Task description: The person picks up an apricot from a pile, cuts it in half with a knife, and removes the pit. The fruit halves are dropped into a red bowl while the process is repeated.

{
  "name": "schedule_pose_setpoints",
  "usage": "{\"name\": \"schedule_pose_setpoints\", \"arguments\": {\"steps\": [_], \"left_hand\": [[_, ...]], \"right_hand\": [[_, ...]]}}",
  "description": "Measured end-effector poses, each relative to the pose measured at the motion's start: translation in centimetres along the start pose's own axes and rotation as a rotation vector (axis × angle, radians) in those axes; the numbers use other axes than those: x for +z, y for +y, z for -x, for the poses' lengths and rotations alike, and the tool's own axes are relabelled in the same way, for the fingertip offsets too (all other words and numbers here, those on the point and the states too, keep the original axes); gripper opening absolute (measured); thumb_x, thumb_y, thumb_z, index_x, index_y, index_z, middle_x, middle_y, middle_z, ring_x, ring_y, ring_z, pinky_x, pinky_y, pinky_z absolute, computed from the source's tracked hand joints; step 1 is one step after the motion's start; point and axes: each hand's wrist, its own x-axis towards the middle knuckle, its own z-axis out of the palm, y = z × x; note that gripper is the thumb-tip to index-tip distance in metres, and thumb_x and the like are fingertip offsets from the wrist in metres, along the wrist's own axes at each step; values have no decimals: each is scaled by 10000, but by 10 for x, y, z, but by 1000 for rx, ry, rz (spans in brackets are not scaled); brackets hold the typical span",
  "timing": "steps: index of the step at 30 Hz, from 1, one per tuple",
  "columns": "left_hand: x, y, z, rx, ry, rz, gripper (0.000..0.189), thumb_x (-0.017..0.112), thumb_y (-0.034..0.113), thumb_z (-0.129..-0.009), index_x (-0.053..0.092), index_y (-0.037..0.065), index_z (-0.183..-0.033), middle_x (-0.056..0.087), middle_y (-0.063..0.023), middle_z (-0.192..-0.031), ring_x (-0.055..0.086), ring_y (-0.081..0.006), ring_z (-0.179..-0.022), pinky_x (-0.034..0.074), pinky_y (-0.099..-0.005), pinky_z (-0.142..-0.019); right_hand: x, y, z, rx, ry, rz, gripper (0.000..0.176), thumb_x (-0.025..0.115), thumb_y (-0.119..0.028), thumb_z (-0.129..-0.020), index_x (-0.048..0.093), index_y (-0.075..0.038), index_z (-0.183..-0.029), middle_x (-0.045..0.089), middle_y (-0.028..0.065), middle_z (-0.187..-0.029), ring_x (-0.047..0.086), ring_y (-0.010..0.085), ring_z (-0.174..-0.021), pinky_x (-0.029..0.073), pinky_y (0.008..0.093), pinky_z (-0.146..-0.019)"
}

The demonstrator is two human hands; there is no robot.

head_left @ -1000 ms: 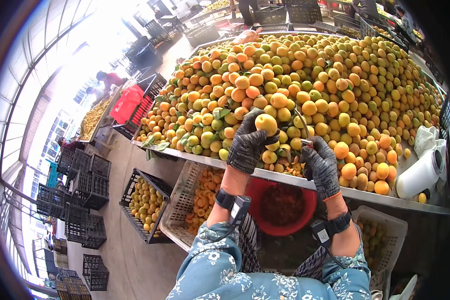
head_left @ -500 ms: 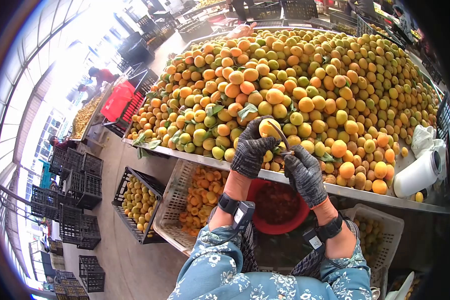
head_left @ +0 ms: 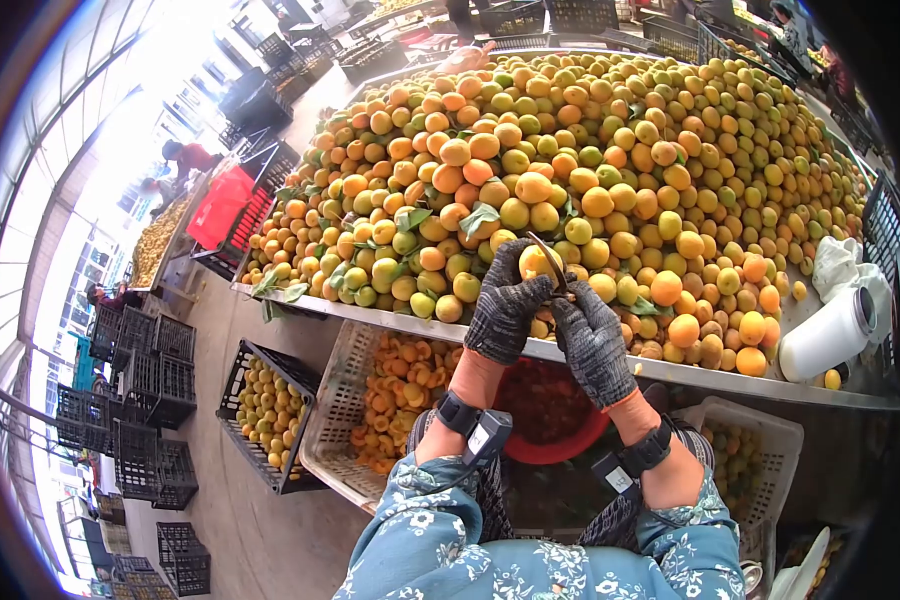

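Observation:
Both my hands wear dark grey knit gloves and meet above the table's metal edge (head_left: 660, 371). Between the fingers of my left hand (head_left: 502, 315) is a yellow-orange apricot (head_left: 535, 264). My right hand (head_left: 593, 350) grips a small curved knife (head_left: 551, 258), its blade lying against the right side of the fruit. Most of the knife's handle is hidden in the glove. Just beyond my hands rises a large heap of apricots (head_left: 610, 203), orange to green, with some leaves among them.
Below the edge stand a red basin (head_left: 567, 452) with dark contents, a pale crate (head_left: 322, 440) of opened apricots and a black crate (head_left: 308, 382) of whole ones. A white jug (head_left: 820, 342) lies tilted at right. Other people work at far left.
The view has shifted a little, so the heap and crates sit slightly left or lower. My hands keep their hold on the apricot and knife and are slightly closer together.

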Motion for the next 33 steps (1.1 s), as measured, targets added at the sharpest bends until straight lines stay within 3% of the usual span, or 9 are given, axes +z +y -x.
{"name": "schedule_pose_setpoints", "arguments": {"steps": [5,16,18,20,21,24,28,29,33], "left_hand": [[-5,1,-3,-2,-13,220,584,687,164,-851,406,19,-1343,547,-125,-1144,618,-281,-1045,539,-385,-890],[3,-10,3,-29,36,4,480,673,132,-860,468,22,-1280,598,-86,-1094,631,-168,-951,546,-281,-799],[2,-7,2,-63,1,144,492,686,159,-857,468,22,-1276,614,-101,-1084,631,-196,-961,545,-304,-818],[2,0,3,-75,9,235,475,676,201,-870,477,18,-1261,619,-111,-1081,630,-219,-966,538,-326,-838],[4,3,3,-88,13,325,465,666,243,-883,487,14,-1246,624,-120,-1079,629,-241,-972,531,-349,-859],[15,-1,7,-282,17,489,391,577,313,-941,536,2,-1175,638,-110,-1031,625,-246,-988,520,-326,-848],[19,-8,10,-252,123,355,397,552,346,-959,554,20,-1185,629,-70,-1056,598,-171,-955,479,-310,-885],[17,-8,7,-212,59,362,403,580,320,-944,543,16,-1205,612,-62,-1062,580,-177,-980,462,-314,-905],[-2,-13,0,-141,-76,346,392,624,249,-906,529,17,-1208,586,-66,-1081,559,-189,-1005,459,-318,-903]], "right_hand": [[0,14,4,43,-21,42,177,582,-174,-943,607,-20,-1029,551,-45,-716,465,33,-590,388,203,-511],[-1,17,4,1,-1,76,254,582,-138,-929,589,24,-1125,611,14,-806,535,71,-699,448,226,-598],[0,17,5,-18,-18,66,271,582,-137,-929,585,26,-1146,623,26,-835,548,80,-733,458,226,-625],[0,11,10,181,-81,51,295,579,-136,-928,576,27,-1174,639,52,-869,567,105,-779,476,243,-674],[6,8,13,37,-11,130,284,570,-137,-932,577,25,-1165,645,62,-848,574,115,-758,479,263,-673],[4,6,5,2,-2,287,290,563,-138,-934,573,26,-1173,657,75,-860,590,122,-776,489,272,-700],[-7,7,-8,8,-15,115,313,583,-139,-923,574,47,-1175,671,108,-902,620,123,-831,500,263,-740],[-7,3,-5,-1,0,47,275,585,-187,-904,589,12,-1094,666,197,-858,661,325,-807,498,381,-703],[-9,5,2,0,-4,252,274,597,-209,-891,606,9,-1057,662,212,-861,656,332,-794,495,385,-695]]}}
